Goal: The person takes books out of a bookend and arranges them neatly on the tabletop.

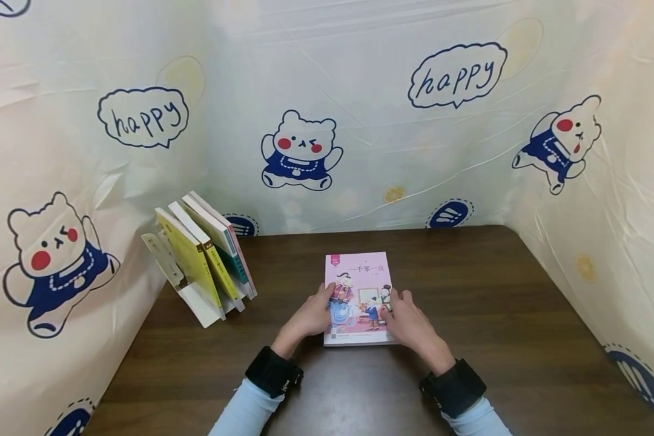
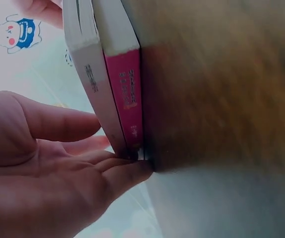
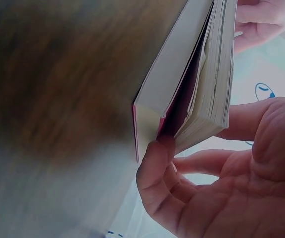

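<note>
ok so I've got left hand (image 1: 316, 313) and right hand (image 1: 412, 323) pinching the pink 一千零一夜 book (image 1: 360, 297), neither nearer; it sits between them on a magenta-spined book (image 2: 124, 94) on the bench (image 1: 496, 303), long axis front-to-back.

Pink illustrated book (image 1: 360, 269), cover up, stacked on magenta-spined book (image 2: 124, 94); wedge gap between right edges.

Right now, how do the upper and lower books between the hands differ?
The upper book has a pale spine; the lower book has a bright pink one. The upper book's illustrated cover shows; the lower book's top is mostly hidden beneath it. Both spines face the left hand.
</note>
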Available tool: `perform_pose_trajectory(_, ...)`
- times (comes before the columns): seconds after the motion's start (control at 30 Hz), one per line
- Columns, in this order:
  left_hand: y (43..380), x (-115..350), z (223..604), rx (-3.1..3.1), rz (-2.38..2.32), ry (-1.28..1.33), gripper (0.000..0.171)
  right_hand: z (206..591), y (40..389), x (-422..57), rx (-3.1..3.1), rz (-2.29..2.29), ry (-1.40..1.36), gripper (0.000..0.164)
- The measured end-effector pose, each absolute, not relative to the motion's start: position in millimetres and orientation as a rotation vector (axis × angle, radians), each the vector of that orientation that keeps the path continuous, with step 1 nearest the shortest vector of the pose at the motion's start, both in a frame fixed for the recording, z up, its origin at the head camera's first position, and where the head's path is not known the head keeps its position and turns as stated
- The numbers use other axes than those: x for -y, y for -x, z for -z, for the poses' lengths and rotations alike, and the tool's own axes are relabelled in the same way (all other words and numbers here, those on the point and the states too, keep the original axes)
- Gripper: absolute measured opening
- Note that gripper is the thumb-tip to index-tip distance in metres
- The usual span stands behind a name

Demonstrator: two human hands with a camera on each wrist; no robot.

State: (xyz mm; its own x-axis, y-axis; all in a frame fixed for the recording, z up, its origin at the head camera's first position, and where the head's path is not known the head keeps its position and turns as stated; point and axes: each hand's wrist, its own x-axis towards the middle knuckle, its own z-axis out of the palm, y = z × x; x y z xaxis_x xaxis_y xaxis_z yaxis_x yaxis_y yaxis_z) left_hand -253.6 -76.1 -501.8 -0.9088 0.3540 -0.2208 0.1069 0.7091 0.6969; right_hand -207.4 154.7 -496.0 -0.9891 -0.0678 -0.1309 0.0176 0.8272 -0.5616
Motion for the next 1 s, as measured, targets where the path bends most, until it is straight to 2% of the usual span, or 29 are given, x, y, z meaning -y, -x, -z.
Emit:
perform_pose_trajectory(0.6,223.7,93.7,490.4,-2.569,-0.954,-0.545,0.06,500.9,204.9,-154.7,-2.913,0.87,0.089,0.065)
perform_pose_trajectory(1.0,203.7,109.7,486.4,-2.554,-0.996,-0.561,0.046,494.7,201.1,-155.9,-2.894,0.871,0.138,0.06)
